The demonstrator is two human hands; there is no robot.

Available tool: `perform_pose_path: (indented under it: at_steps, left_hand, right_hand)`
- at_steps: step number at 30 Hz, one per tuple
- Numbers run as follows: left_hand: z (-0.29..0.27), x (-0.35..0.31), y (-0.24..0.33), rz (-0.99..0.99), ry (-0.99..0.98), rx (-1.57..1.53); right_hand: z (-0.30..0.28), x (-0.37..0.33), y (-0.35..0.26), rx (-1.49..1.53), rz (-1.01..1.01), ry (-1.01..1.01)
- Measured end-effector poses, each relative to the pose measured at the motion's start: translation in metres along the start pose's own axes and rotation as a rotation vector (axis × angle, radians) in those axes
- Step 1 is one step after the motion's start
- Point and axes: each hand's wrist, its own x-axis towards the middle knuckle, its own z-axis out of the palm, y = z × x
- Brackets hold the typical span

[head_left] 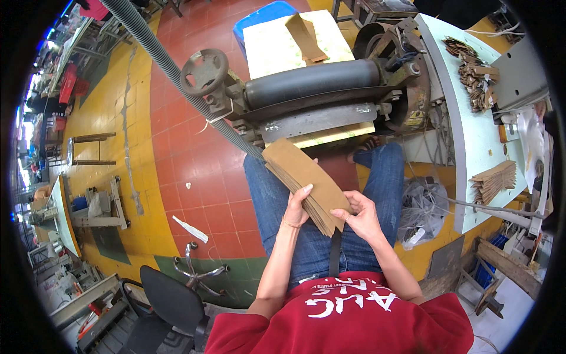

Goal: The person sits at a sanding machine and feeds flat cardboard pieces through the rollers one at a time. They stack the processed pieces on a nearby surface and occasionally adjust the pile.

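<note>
Over my lap I hold a fanned stack of flat brown pieces (306, 182), long and slightly curved, like leather or thick card. My left hand (296, 206) grips the stack along its left edge, thumb on top and fingers mostly hidden underneath. At the near right end, my right hand (361, 217) pinches the stack, with its thumb pressed on the top piece. Just beyond the stack stands a roller machine with a dark roller (312, 81) and a metal plate (321, 121) along its front. Similar brown pieces (305, 38) lie on a pale board (265, 47) behind the roller.
A handwheel (204, 72) and a grey ribbed hose (147, 44) flank the machine's left side. On the right, a pale table (471, 138) bears a bundle of brown strips (494, 182) and a pile of scraps (476, 76). A black chair (171, 301) stands at lower left.
</note>
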Motion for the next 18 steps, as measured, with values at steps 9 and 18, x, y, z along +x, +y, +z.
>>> perform_pose_path:
  at_steps: [9,18]
  left_hand:
    - [0.003,0.0,0.002,0.001,0.012,0.075]
    - [-0.018,-0.009,-0.007,-0.068,0.118,-0.054]
  right_hand:
    - [-0.008,0.004,-0.004,-0.036,0.219,0.016]
    - [-0.007,-0.002,-0.017,-0.479,-0.338,0.222]
